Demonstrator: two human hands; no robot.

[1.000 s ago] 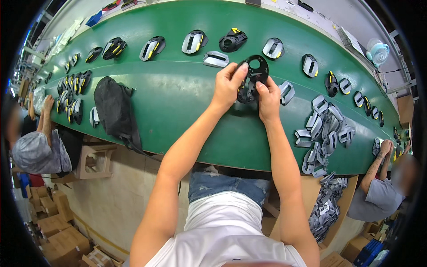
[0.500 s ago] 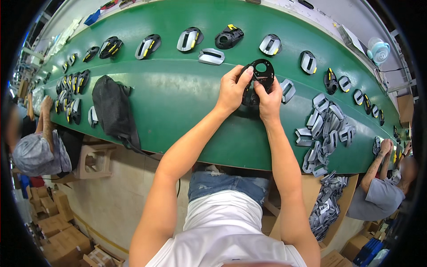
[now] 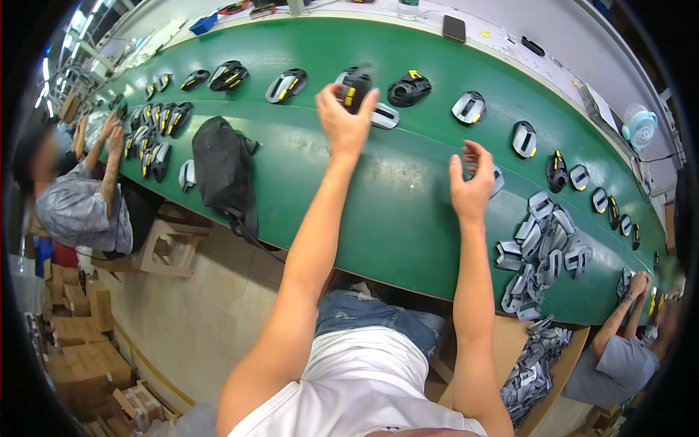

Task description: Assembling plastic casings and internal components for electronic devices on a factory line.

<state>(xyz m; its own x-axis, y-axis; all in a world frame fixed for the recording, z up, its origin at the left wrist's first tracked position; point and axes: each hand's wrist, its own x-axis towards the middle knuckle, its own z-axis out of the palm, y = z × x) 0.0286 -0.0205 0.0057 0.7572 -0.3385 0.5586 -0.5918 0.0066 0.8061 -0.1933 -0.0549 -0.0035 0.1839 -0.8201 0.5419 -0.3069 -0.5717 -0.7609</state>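
Note:
My left hand [image 3: 346,120] grips a black plastic housing with a yellow strip [image 3: 357,91], raised over the far part of the green table; motion smears its top. Behind it, a grey-and-black assembly is partly hidden. Just right of that hand lies a loose grey plastic cover [image 3: 384,116]. A black housing with a yellow tab [image 3: 409,89] sits farther right. My right hand [image 3: 473,182] hovers above the table with its fingers apart and nothing in them. Partly behind it is another grey cover [image 3: 498,180].
Grey covers form a pile [image 3: 546,244] at right, with more in a cardboard box [image 3: 513,339] below the edge. A black fabric bag [image 3: 222,167] lies at left. Finished-looking grey-and-black assemblies [image 3: 470,107] line the far side. Co-workers sit at both sides.
My hands have separated. The left has carried the black housing away to the far left; the right has let go of it and moved right. The view has shifted slightly.

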